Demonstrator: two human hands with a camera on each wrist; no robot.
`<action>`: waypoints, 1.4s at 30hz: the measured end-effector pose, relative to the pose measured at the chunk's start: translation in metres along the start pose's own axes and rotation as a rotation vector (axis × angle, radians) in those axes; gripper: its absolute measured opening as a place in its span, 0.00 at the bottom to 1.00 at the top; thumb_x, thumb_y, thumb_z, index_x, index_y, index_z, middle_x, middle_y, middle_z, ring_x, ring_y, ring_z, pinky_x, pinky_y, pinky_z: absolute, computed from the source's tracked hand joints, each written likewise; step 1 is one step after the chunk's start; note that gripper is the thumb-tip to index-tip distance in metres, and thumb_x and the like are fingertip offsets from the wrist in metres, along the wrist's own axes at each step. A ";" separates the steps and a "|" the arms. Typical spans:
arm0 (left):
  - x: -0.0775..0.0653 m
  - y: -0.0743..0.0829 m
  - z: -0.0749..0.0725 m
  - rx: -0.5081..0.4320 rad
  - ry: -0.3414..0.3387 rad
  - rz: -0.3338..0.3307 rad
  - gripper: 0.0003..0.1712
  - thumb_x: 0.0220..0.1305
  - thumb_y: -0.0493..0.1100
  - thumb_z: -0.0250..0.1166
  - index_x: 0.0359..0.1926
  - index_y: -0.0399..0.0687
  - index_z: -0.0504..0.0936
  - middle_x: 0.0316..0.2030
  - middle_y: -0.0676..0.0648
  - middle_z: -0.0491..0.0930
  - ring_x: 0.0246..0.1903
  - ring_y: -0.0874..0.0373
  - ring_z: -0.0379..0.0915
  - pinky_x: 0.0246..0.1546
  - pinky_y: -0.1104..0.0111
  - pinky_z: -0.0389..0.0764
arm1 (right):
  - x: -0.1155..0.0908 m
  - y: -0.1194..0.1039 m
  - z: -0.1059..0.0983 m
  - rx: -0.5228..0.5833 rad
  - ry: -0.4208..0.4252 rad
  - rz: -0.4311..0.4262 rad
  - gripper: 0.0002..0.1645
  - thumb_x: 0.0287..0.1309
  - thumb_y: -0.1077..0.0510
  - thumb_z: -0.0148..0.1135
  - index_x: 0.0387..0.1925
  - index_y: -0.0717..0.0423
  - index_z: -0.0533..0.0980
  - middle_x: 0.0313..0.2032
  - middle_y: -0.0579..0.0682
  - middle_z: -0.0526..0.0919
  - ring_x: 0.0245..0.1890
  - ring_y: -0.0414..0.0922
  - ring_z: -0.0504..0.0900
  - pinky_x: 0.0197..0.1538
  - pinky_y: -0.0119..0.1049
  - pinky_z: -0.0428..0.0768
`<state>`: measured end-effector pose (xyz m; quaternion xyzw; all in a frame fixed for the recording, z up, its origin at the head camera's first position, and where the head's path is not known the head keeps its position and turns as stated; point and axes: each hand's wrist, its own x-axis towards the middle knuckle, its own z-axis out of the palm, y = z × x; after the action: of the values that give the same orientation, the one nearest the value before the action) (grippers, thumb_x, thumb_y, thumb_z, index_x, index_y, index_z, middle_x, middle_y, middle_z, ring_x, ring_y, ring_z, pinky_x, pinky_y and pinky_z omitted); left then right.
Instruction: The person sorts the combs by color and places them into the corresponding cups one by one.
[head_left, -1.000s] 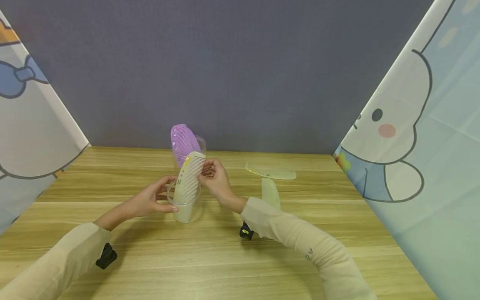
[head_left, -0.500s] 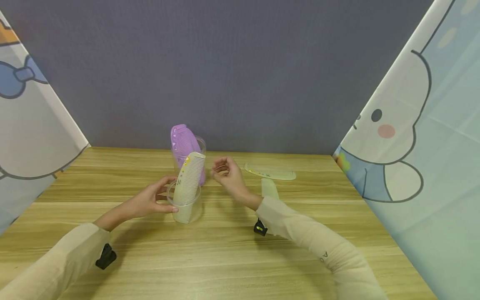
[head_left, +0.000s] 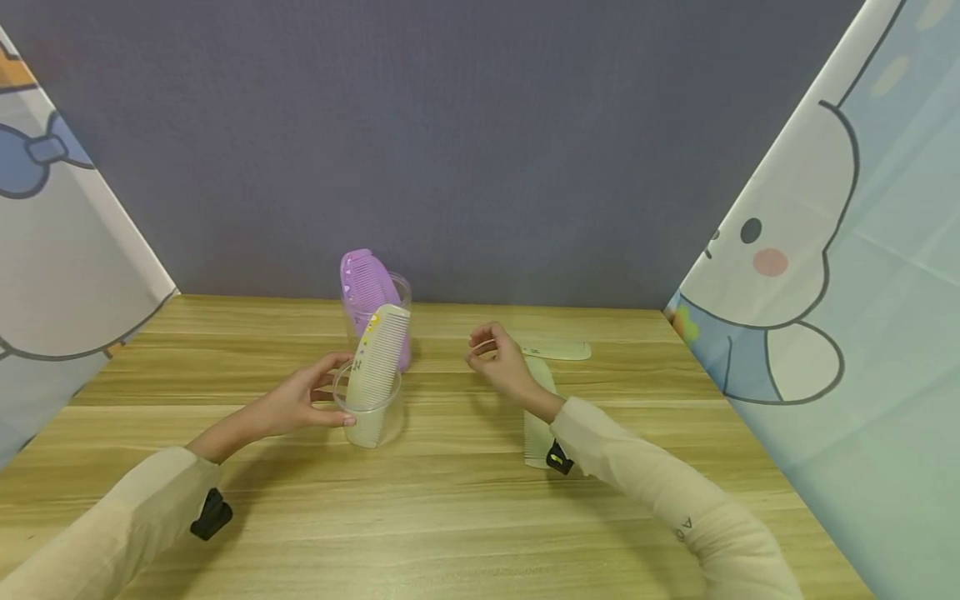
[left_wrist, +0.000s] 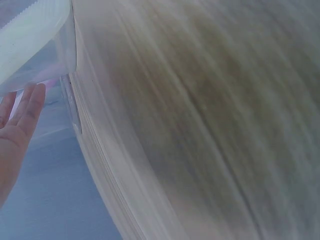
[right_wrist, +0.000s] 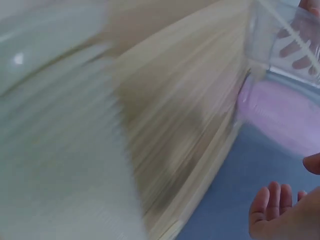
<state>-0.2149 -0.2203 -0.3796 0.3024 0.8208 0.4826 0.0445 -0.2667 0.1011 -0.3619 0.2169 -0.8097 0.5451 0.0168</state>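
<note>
My right hand (head_left: 501, 362), fingers loosely curled and empty, has let go of the upright comb (head_left: 381, 354) and shifted right, near the crosswise comb (head_left: 562, 351) and lengthwise comb (head_left: 537, 439) on the table (head_left: 420, 533). The upright comb leans in the near cup (head_left: 394, 422), which my left hand (head_left: 300, 400) grips; I judge that placement done, two pale ones remaining out.
</note>
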 end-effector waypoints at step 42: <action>0.000 0.004 0.000 0.035 0.011 -0.013 0.45 0.47 0.38 0.71 0.62 0.33 0.56 0.55 0.34 0.67 0.51 0.38 0.69 0.48 0.59 0.79 | -0.018 0.063 -0.076 -0.515 -0.092 0.275 0.33 0.50 0.56 0.67 0.52 0.66 0.63 0.48 0.65 0.70 0.47 0.56 0.66 0.46 0.44 0.74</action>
<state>-0.2127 -0.2187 -0.3761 0.2950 0.8313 0.4696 0.0380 -0.2889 0.1940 -0.3909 0.1183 -0.9430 0.3085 -0.0397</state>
